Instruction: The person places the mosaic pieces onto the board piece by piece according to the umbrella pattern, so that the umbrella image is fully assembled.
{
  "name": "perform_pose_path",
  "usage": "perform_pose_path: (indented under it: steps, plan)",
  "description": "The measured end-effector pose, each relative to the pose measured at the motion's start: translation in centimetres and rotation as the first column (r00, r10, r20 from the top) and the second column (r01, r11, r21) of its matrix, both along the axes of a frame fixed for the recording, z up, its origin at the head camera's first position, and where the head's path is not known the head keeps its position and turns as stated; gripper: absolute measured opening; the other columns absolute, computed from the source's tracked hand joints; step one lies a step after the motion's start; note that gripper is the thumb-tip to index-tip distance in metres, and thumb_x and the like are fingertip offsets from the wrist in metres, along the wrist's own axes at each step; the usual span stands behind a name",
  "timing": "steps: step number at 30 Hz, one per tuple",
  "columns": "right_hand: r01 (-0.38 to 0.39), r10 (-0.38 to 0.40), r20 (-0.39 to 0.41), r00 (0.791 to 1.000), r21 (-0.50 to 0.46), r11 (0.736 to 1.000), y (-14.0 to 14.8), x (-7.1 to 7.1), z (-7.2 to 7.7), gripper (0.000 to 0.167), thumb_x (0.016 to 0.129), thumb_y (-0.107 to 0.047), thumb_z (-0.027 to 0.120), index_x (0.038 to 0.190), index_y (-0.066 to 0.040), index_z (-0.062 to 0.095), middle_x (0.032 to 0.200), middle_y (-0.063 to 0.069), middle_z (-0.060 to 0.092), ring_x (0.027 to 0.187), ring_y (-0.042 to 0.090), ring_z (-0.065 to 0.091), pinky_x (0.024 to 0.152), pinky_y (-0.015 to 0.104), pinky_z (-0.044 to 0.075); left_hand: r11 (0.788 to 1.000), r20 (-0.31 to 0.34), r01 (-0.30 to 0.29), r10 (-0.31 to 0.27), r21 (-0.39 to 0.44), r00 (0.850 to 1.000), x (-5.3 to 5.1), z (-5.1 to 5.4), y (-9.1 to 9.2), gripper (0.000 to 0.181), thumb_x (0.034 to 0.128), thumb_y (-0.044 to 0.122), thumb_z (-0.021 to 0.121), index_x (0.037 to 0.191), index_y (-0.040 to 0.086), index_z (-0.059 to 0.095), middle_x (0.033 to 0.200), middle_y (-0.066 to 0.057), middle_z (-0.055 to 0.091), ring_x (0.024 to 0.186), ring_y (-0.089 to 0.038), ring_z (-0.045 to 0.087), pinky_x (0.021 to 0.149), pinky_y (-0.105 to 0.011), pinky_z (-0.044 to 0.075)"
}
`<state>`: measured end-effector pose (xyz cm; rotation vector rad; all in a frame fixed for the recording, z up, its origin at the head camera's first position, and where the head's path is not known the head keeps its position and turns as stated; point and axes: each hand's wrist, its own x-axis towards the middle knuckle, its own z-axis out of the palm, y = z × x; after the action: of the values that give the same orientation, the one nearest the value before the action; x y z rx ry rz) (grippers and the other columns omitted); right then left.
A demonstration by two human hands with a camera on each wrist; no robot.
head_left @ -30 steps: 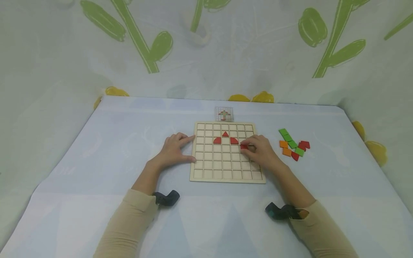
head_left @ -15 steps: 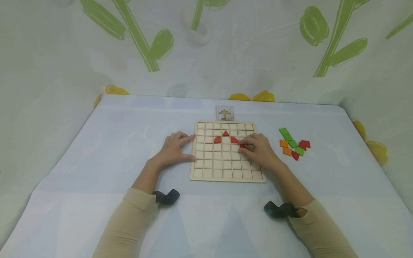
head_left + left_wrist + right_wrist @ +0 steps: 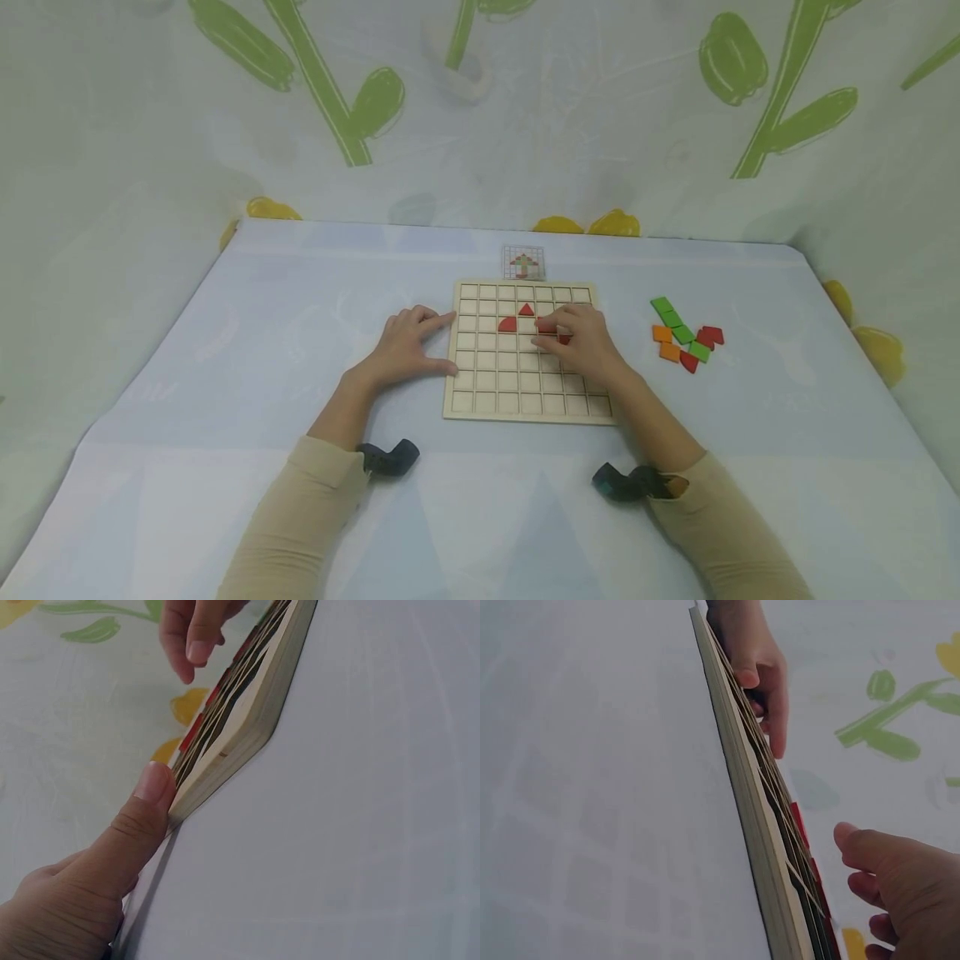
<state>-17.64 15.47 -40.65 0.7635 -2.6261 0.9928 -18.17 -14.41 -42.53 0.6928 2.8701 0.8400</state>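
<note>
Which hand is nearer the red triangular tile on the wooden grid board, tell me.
Right: the right hand is over the board, in the head view just below and right of the tile; the left hand is at the board's left edge, farther away.

The board (image 3: 495, 381) lies flat on the table (image 3: 262, 333), with the card (image 3: 523, 262) just behind the middle of its far edge. Off to the board's right, near it, the loose tiles (image 3: 682, 334) lie bunched together. In the grid, a triangle (image 3: 527, 309) sits at the upper middle, a quarter-round (image 3: 507, 324) diagonally in front of it to the left, and two tiles (image 3: 564, 340) to the right, partly behind the right hand (image 3: 588, 342). The left hand (image 3: 401, 348) is at the board's left edge.
</note>
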Motion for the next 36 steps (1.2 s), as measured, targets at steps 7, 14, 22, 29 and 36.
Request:
perform_pose_path:
  steps: [7, 14, 22, 29, 36]
  plan:
    - [0.032, -0.032, 0.007, 0.999, 0.03, 0.999, -1.5, -0.2, 0.2, 0.024, 0.078, -0.019, 0.077, 0.097, -0.005, 0.073, 0.091, 0.01, 0.067, 0.094, 0.028, 0.057, 0.089, 0.048, 0.036, 1.0, -0.001, -0.005, 0.005, -0.005, 1.0, 0.1, 0.2, 0.0, 0.088, 0.0678, 0.048, 0.08, 0.142, 0.016, 0.044, 0.12, -0.006, 0.048, 0.104, -0.023, 0.042, 0.089, -0.04, 0.028]
    - [0.062, -0.065, 0.048, 0.997, 0.063, 0.996, -3.3, -0.6, 0.1, 0.019, 0.08, -0.022, 0.076, 0.093, -0.008, 0.074, 0.081, 0.005, 0.063, 0.082, 0.025, 0.052, 0.08, 0.047, 0.036, 1.0, -0.003, -0.004, 0.004, -0.005, 1.0, 0.1, 0.3, 0.0, 0.088, 0.0679, 0.048, 0.08, 0.142, 0.016, 0.045, 0.12, -0.006, 0.048, 0.103, -0.023, 0.042, 0.088, -0.039, 0.028]
    - [0.068, -0.072, 0.033, 0.997, 0.108, 0.992, -4.1, -1.2, -0.4, 0.014, 0.082, -0.022, 0.073, 0.093, -0.013, 0.074, 0.091, 0.005, 0.066, 0.085, 0.025, 0.054, 0.084, 0.045, 0.038, 1.0, 0.009, -0.004, 0.004, 0.001, 1.0, 0.1, 0.2, 0.1, 0.088, 0.0683, 0.05, 0.079, 0.143, 0.017, 0.044, 0.12, -0.006, 0.048, 0.104, -0.023, 0.042, 0.089, -0.04, 0.027]
    - [0.074, -0.085, 0.069, 0.994, 0.146, 0.987, -4.4, -1.5, -0.6, 0.012, 0.086, -0.022, 0.069, 0.094, -0.014, 0.074, 0.099, 0.006, 0.066, 0.095, 0.028, 0.056, 0.1, 0.051, 0.034, 1.0, 0.012, -0.008, 0.008, -0.011, 1.0, 0.0, 0.1, 0.0, 0.088, 0.0687, 0.051, 0.079, 0.143, 0.018, 0.044, 0.121, -0.006, 0.047, 0.104, -0.023, 0.042, 0.089, -0.04, 0.028]
    - [0.088, -0.103, 0.093, 0.99, 0.157, 0.984, -4.5, -1.4, -0.5, 0.011, 0.086, -0.022, 0.069, 0.093, -0.016, 0.074, 0.101, 0.005, 0.066, 0.098, 0.027, 0.055, 0.094, 0.049, 0.035, 1.0, 0.011, -0.012, 0.012, -0.016, 1.0, 0.1, 0.0, 0.0, 0.089, 0.0684, 0.052, 0.078, 0.143, 0.018, 0.044, 0.122, -0.007, 0.047, 0.106, -0.023, 0.042, 0.09, -0.04, 0.028]
